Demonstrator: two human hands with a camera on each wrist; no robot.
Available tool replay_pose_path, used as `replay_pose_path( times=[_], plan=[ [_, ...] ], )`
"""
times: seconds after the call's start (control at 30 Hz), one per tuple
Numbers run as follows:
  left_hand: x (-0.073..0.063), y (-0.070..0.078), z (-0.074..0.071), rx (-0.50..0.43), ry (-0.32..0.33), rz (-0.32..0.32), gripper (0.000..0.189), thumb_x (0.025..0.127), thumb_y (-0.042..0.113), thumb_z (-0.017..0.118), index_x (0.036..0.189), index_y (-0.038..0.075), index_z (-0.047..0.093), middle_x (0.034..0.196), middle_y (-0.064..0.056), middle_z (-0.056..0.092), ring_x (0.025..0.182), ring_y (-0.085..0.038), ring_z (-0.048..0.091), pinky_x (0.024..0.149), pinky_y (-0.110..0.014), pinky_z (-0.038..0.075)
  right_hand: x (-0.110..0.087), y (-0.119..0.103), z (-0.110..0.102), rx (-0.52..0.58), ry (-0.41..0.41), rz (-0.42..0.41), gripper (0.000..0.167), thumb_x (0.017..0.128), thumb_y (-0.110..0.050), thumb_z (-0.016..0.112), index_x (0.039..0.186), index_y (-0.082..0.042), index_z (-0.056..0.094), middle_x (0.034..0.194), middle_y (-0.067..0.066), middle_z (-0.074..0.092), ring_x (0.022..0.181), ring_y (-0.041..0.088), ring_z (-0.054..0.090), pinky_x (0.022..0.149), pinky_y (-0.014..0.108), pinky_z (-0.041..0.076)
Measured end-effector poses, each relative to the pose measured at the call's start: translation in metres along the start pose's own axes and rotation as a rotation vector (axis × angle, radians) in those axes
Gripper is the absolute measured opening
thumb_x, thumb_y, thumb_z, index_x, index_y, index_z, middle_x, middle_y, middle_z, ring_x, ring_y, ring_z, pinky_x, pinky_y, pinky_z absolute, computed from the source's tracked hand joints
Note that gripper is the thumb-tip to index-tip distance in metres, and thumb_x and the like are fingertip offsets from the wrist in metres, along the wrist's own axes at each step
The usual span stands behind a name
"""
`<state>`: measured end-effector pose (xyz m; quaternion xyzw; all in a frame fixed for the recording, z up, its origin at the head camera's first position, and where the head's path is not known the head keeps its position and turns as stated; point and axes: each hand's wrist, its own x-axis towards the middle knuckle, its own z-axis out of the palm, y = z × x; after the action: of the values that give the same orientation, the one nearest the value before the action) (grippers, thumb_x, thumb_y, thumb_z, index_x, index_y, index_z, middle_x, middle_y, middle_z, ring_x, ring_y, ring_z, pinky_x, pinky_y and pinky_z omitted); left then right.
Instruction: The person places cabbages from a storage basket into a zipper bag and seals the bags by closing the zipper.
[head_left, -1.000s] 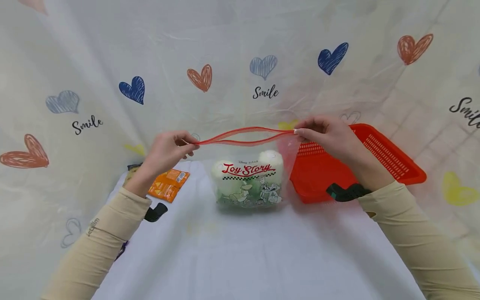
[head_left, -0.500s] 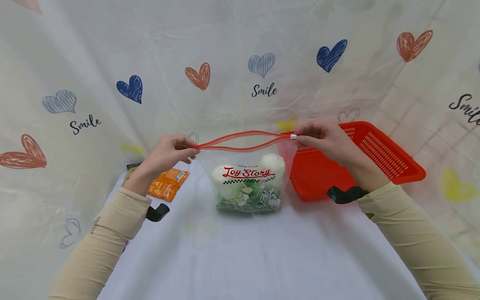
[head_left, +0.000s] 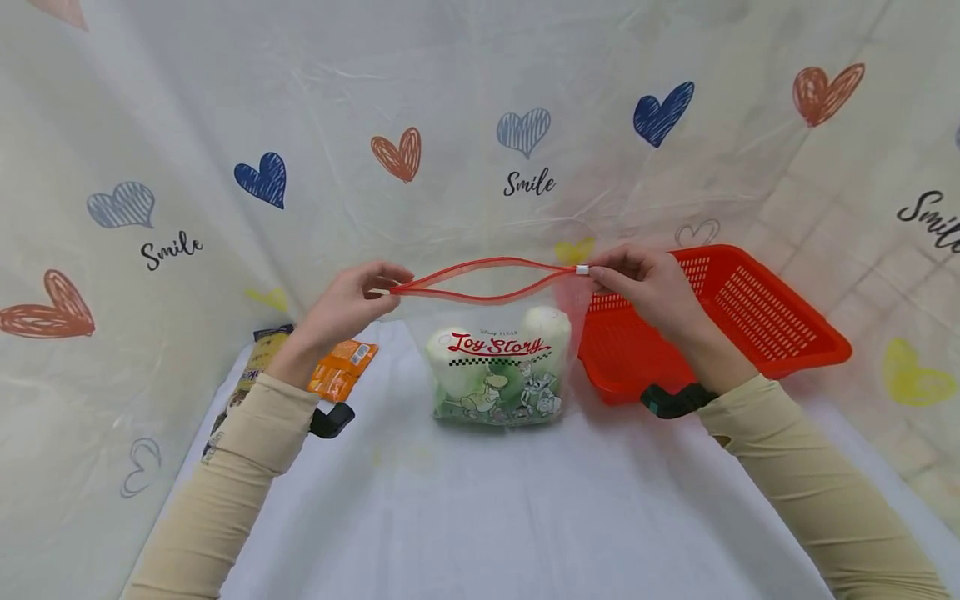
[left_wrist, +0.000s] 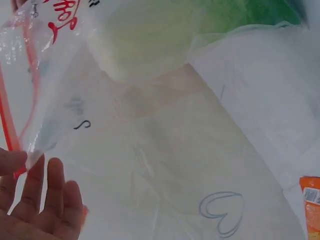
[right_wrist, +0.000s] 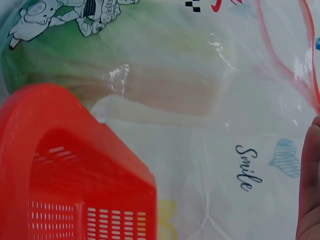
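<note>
A clear zip bag (head_left: 498,343) with a red rim and Toy Story print stands upright on the white-covered table. Pale rounded things (head_left: 546,322) with green lower parts show through its plastic; their kind is unclear. Its mouth gapes between my hands. My left hand (head_left: 348,300) pinches the left end of the red zip; in the left wrist view the thumb and a finger meet at that corner (left_wrist: 20,172). My right hand (head_left: 656,287) grips the other end, fingertips right at the white slider (head_left: 582,270).
A red plastic basket (head_left: 626,367) stands right of the bag, partly behind my right arm. To the left lie an orange packet (head_left: 343,372) and a yellowish packet (head_left: 262,354), partly behind my left arm. A sheet printed with hearts (head_left: 523,132) hangs behind.
The white slider now shows just left of my right fingertips; it was largely covered earlier. My left fingers have shifted at the zip's end, and the left forearm has moved slightly right.
</note>
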<state>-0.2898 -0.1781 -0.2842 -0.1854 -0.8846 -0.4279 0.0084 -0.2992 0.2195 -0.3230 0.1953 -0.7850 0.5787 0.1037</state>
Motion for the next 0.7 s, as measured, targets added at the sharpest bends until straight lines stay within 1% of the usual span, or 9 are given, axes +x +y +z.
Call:
replay_pose_path(
  times=[0.1,0.2,0.23,0.3,0.37,0.47,0.57,0.63,0.7],
  plan=[
    [0.004,0.017,0.010,0.098,0.065,0.112,0.033,0.094,0.001,0.049,0.124,0.007,0.063,0.124,-0.007,0.063,0.112,-0.023,0.058,0.097,-0.042,0.047,0.000,-0.002,0.007,-0.007,0.013,0.008,0.028,0.093,-0.020,0.067,0.115,-0.002,0.067,0.101,0.007,0.069,0.087,0.020,0.069,0.080,0.023,0.055],
    [0.011,0.040,0.024,0.186,0.117,0.235,0.034,0.094,-0.002,0.045,0.122,0.004,0.064,0.122,-0.008,0.064,0.111,-0.022,0.059,0.097,-0.041,0.046,-0.001,-0.004,0.014,-0.012,0.027,0.006,0.028,0.093,-0.021,0.067,0.114,-0.003,0.067,0.101,0.008,0.069,0.086,0.019,0.069,0.080,0.023,0.055],
    [0.014,0.048,0.029,0.195,0.116,0.272,0.033,0.095,-0.002,0.045,0.121,0.003,0.064,0.122,-0.008,0.064,0.112,-0.022,0.059,0.097,-0.041,0.046,-0.001,-0.005,0.016,-0.014,0.032,0.006,0.028,0.093,-0.022,0.067,0.114,-0.003,0.067,0.101,0.008,0.069,0.086,0.020,0.069,0.079,0.022,0.055],
    [0.020,0.062,0.041,0.217,0.090,0.335,0.030,0.096,0.001,0.049,0.122,0.002,0.064,0.122,-0.009,0.064,0.113,-0.021,0.059,0.097,-0.039,0.045,-0.002,-0.008,0.019,-0.029,0.040,-0.001,0.028,0.094,-0.024,0.067,0.113,-0.004,0.067,0.101,0.009,0.069,0.087,0.020,0.068,0.079,0.021,0.055],
    [0.025,0.074,0.054,0.238,0.041,0.377,0.028,0.098,0.007,0.052,0.123,0.002,0.064,0.123,-0.008,0.064,0.116,-0.020,0.057,0.099,-0.036,0.044,-0.003,-0.010,0.021,-0.051,0.045,-0.008,0.027,0.094,-0.024,0.067,0.113,-0.005,0.067,0.102,0.010,0.068,0.086,0.019,0.067,0.079,0.021,0.055],
    [0.033,0.088,0.072,0.280,-0.043,0.398,0.030,0.098,0.018,0.058,0.125,0.005,0.063,0.125,-0.006,0.064,0.120,-0.017,0.055,0.102,-0.030,0.041,-0.005,-0.013,0.024,-0.080,0.042,-0.021,0.025,0.094,-0.023,0.067,0.111,-0.006,0.066,0.102,0.010,0.067,0.085,0.018,0.066,0.077,0.020,0.055],
    [0.038,0.099,0.088,0.322,-0.121,0.393,0.033,0.097,0.026,0.062,0.124,0.008,0.065,0.124,-0.002,0.065,0.119,-0.014,0.055,0.102,-0.025,0.040,-0.008,-0.014,0.027,-0.092,0.028,-0.041,0.023,0.094,-0.022,0.067,0.110,-0.005,0.066,0.099,0.011,0.066,0.083,0.019,0.065,0.076,0.020,0.055],
    [0.042,0.103,0.096,0.345,-0.157,0.388,0.033,0.095,0.028,0.064,0.123,0.010,0.066,0.122,-0.001,0.065,0.117,-0.013,0.055,0.101,-0.024,0.041,-0.011,-0.016,0.028,-0.096,0.023,-0.053,0.022,0.093,-0.022,0.067,0.109,-0.006,0.066,0.097,0.011,0.066,0.082,0.020,0.065,0.076,0.022,0.055],
    [0.046,0.104,0.102,0.355,-0.176,0.387,0.031,0.094,0.026,0.066,0.121,0.010,0.067,0.119,-0.001,0.066,0.114,-0.012,0.057,0.099,-0.023,0.042,-0.013,-0.017,0.029,-0.101,0.016,-0.065,0.022,0.093,-0.022,0.067,0.108,-0.006,0.066,0.095,0.010,0.067,0.081,0.020,0.065,0.075,0.023,0.056]
  ],
)
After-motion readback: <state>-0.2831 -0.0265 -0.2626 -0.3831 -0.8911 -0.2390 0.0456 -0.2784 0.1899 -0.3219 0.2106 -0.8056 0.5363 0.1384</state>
